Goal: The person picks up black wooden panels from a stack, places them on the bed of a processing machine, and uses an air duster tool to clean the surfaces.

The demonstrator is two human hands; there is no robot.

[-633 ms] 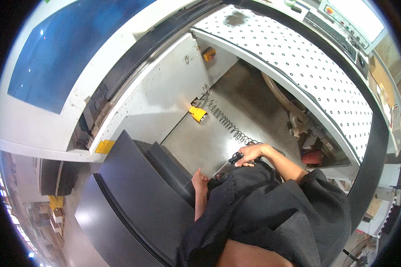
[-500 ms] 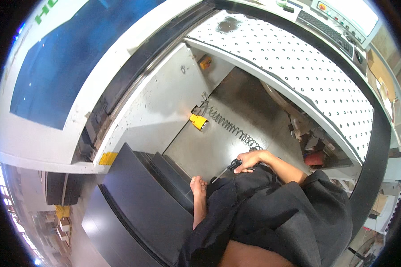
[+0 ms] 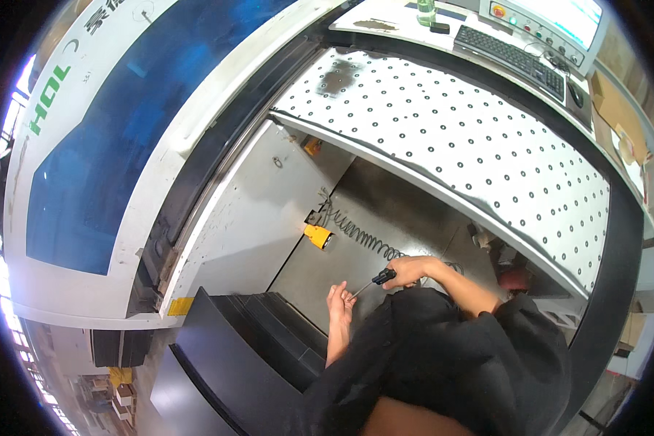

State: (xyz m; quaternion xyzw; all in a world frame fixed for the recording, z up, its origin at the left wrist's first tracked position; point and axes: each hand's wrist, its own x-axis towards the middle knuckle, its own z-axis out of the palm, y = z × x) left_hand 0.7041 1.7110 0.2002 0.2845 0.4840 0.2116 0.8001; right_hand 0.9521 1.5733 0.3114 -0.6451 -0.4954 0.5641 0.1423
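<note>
My right hand (image 3: 408, 271) is wrapped round the black grip of an air blow gun (image 3: 384, 277). Its thin metal nozzle points down and left toward my left hand. A black coiled hose (image 3: 360, 236) stretches from the grey cabinet wall to my right hand. My left hand (image 3: 339, 301) is raised by the nozzle tip, fingers loosely bent and apart, with nothing visible in it. Whether the tip touches the fingers is too small to tell. Just left of that hand stands a stack of dark panels (image 3: 261, 327).
A white table with black dots (image 3: 450, 123) spans the far side, with a keyboard (image 3: 512, 62) and control panel (image 3: 545, 29) behind it. A white and blue machine (image 3: 138, 131) stands at left. A yellow fitting (image 3: 317, 236) sits low on the cabinet wall.
The view has tilted up, so the machine and table sit lower in the picture. My left hand's fingers have loosened from a closed curl. The blow gun stays in my right hand.
</note>
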